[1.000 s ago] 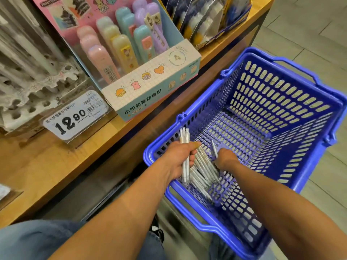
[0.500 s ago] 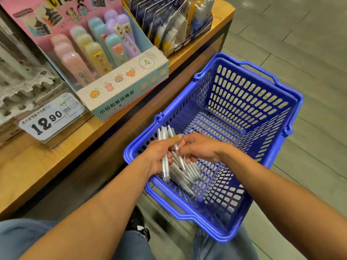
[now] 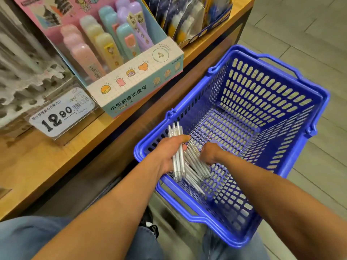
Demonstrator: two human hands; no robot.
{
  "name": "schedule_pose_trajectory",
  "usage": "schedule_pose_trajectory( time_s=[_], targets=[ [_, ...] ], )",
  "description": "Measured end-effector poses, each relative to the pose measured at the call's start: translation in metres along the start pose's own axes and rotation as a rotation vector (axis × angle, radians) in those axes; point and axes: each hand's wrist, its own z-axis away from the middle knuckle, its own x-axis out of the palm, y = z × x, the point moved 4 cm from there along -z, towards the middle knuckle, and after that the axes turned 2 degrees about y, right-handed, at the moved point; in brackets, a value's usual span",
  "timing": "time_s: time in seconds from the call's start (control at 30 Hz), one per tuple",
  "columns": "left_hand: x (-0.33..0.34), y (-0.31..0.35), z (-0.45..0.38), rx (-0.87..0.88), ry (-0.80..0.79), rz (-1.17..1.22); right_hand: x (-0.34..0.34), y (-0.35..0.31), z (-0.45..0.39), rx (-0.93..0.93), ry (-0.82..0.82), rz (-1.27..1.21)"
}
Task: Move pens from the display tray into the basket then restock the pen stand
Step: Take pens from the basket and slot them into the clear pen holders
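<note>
With the left hand (image 3: 169, 156) gripping a bundle of pens (image 3: 177, 152), the right hand (image 3: 209, 153), fingers hidden, should gather the loose pens (image 3: 197, 166) in the basket (image 3: 281, 184) aligned.

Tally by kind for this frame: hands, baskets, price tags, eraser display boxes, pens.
Hands: 2, left hand and right hand
Blue basket: 1
Price tag: 1
Eraser display box: 1
Pens: overlapping, uncountable
Total: 5

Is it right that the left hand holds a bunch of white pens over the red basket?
Not quite: the basket is blue, not red. The head view shows the left hand gripping a bunch of white pens over it.
</note>
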Motion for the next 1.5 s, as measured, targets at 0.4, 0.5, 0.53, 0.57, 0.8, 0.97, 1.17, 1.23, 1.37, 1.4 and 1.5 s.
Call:
schedule_pose_trajectory(
  time_s=[0.4,0.5,0.53,0.57,0.8,0.97,1.17,1.23,1.37,1.4,1.5],
  targets=[
    [0.000,0.000,0.000,0.009,-0.060,-0.005,0.023,-0.003,-0.015,0.004,0.109,0.033],
    [0.000,-0.001,-0.002,0.017,-0.048,-0.019,0.001,0.001,-0.002,0.010,0.108,-0.155],
    [-0.001,-0.001,-0.002,0.020,-0.041,-0.016,-0.008,0.001,0.004,-0.016,0.116,-0.260],
    [0.000,-0.001,-0.002,0.023,-0.036,-0.014,-0.018,0.000,0.012,-0.051,0.115,-0.388],
    [0.008,0.003,0.009,0.053,-0.158,-0.028,-0.078,-0.025,0.085,-0.307,-0.262,-0.974],
    [0.013,0.004,0.015,0.075,-0.265,-0.028,-0.085,-0.036,0.099,-0.368,-0.308,-1.095],
    [0.012,0.006,0.014,0.079,-0.273,0.102,-0.083,-0.029,0.067,-0.329,-0.370,-1.175],
    [0.012,0.008,0.013,0.084,-0.236,0.153,-0.077,-0.012,0.037,-0.226,-0.230,-1.065],
    [0.007,0.010,0.011,0.129,-0.154,0.152,-0.045,0.023,-0.019,-0.019,0.196,-0.207],
    [0.006,0.010,0.011,0.124,-0.142,0.147,-0.033,0.027,-0.025,0.013,0.220,-0.069],
    [0.005,0.008,0.007,0.092,-0.153,0.150,-0.002,0.033,-0.035,0.067,0.208,0.052]
  ],
)
